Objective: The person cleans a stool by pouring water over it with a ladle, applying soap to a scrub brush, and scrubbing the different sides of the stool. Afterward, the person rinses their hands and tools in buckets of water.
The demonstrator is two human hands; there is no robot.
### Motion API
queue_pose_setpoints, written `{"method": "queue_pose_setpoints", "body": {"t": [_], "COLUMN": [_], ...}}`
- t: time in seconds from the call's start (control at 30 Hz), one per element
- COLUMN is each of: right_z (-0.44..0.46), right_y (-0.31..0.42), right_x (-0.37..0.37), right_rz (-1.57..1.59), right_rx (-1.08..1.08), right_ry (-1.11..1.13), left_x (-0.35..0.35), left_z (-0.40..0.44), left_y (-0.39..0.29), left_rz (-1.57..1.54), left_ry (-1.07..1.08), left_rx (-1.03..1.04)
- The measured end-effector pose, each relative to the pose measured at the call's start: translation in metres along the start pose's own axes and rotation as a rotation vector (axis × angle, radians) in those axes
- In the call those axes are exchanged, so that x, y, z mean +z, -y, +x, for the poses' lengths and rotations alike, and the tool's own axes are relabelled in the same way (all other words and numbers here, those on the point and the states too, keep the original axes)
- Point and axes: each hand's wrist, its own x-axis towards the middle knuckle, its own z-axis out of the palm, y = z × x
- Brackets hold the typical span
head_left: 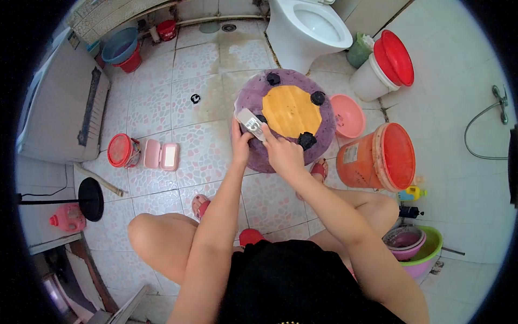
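A round purple plush stool lies upside down in front of me, its yellow wooden underside facing up. Several black-capped feet stick up around the wood. My right hand is closed around a white, flat-backed scrub brush, index finger along its back. The brush rests over the left side of the purple plush, near one black foot. At the stool's left rim, my left hand grips the plush edge, thumb on top, close to the brush; its other fingers are partly hidden.
An open pink soap box and a red-lidded tub stand left. A small black ring-like piece lies on the tiles. Right are a pink basin, an orange bucket and a white bucket. A toilet stands behind.
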Motion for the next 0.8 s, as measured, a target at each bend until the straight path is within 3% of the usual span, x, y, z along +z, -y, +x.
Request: {"method": "queue_pose_setpoints", "body": {"t": [0.33,0.5,0.6,0.67,0.8], "right_z": [-0.064,-0.013,0.038,0.064,0.065], "right_y": [-0.036,-0.009,0.015,0.024,0.027], "right_x": [-0.011,0.009,0.022,0.028,0.028], "right_rz": [0.146,0.133,0.176,0.242,0.196], "right_rx": [0.023,0.011,0.034,0.062,0.075], "right_ry": [0.007,-0.036,-0.076,-0.081,-0.074], "left_x": [0.011,0.012,0.004,0.014,0.022], "left_z": [0.008,0.009,0.014,0.005,0.005], "left_y": [0.003,0.000,0.019,-0.005,-0.014], "left_rz": [-0.312,-0.249,-0.294,-0.271,-0.256], "left_ry": [-0.083,-0.133,-0.051,-0.053,-0.095], "left_rx": [-0.235,-0.272,-0.209,-0.170,-0.112]}}
